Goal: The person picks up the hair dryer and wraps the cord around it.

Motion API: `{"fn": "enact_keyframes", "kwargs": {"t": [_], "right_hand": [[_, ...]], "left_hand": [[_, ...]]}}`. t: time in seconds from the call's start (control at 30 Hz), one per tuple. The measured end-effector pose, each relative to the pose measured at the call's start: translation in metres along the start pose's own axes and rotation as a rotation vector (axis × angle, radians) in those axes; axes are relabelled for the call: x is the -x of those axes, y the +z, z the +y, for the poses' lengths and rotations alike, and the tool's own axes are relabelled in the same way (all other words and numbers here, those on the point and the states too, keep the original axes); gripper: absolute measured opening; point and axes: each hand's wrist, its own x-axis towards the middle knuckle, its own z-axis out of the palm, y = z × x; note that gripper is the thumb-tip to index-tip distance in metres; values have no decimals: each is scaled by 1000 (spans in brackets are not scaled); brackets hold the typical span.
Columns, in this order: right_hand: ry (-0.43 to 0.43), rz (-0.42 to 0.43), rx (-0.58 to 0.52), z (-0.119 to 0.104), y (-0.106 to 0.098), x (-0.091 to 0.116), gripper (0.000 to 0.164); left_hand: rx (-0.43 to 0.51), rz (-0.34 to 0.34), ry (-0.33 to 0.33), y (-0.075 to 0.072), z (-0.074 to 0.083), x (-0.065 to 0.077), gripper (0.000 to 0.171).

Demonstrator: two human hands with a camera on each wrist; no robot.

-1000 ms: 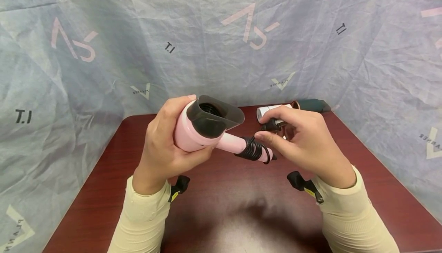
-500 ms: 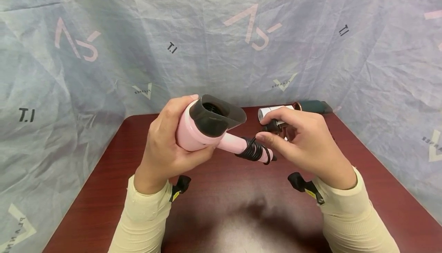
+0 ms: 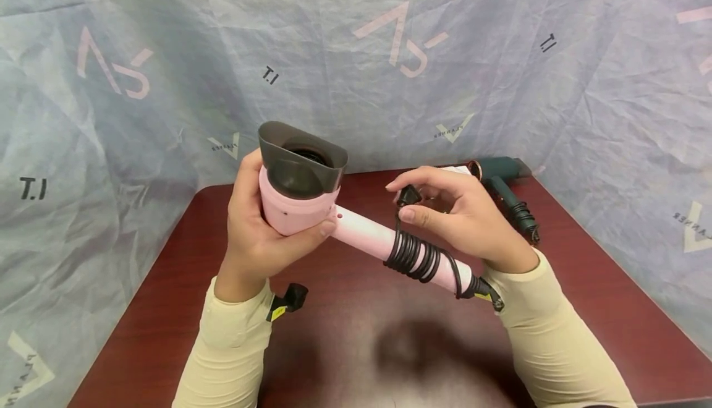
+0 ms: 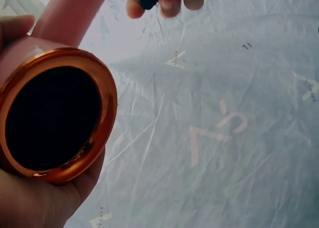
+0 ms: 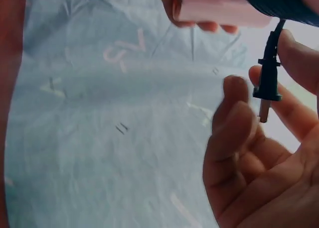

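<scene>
My left hand (image 3: 250,229) grips the barrel of a pink hair dryer (image 3: 300,207), with the thumb near the handle joint. The dryer is held above the table, its dark concentrator nozzle (image 3: 300,176) tilted up and its handle slanting down to the right. Black cord (image 3: 414,256) is wound round the handle. My right hand (image 3: 456,210) holds the power plug (image 3: 409,195) between thumb and index finger, while the other fingers are loosely bent. The plug's prongs (image 5: 264,111) show in the right wrist view. The copper rear ring (image 4: 107,103) faces the left wrist camera.
A dark green hair dryer (image 3: 500,170) with its cord wrapped round the handle lies at the back right of the red-brown table (image 3: 356,334). Beside it a white object (image 3: 457,169) is mostly hidden by my right hand. Grey printed cloth (image 3: 311,55) surrounds the table.
The pink hair dryer has shifted left and turned, its nozzle now more upright and more of its handle visible. My right hand has moved left with the plug, uncovering the green dryer's handle.
</scene>
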Motion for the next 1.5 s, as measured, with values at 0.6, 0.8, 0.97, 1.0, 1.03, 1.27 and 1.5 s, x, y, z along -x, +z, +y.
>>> {"fn": "enact_keyframes", "kwargs": {"t": [0.6, 0.8, 0.97, 1.0, 1.03, 1.27, 1.5], "right_hand": [[155, -475, 3, -20, 3, 28, 31], [99, -423, 355, -4, 46, 48, 52], [182, -380, 289, 34, 73, 45, 34], [226, -372, 256, 43, 76, 42, 31], [275, -361, 224, 53, 79, 39, 28], [581, -248, 39, 143, 85, 6, 24], [750, -189, 7, 204, 78, -16, 31]], "left_hand": [[-272, -158, -262, 1, -1, 5, 77], [-395, -371, -444, -1, -33, 18, 72], [-671, -446, -495, -5, -66, 29, 71], [-767, -448, -476, -5, -72, 31, 72], [-860, -445, -447, -4, -78, 32, 73], [-1126, -583, -357, 12, -99, 52, 56], [-1109, -887, -502, 22, -113, 82, 59]]}}
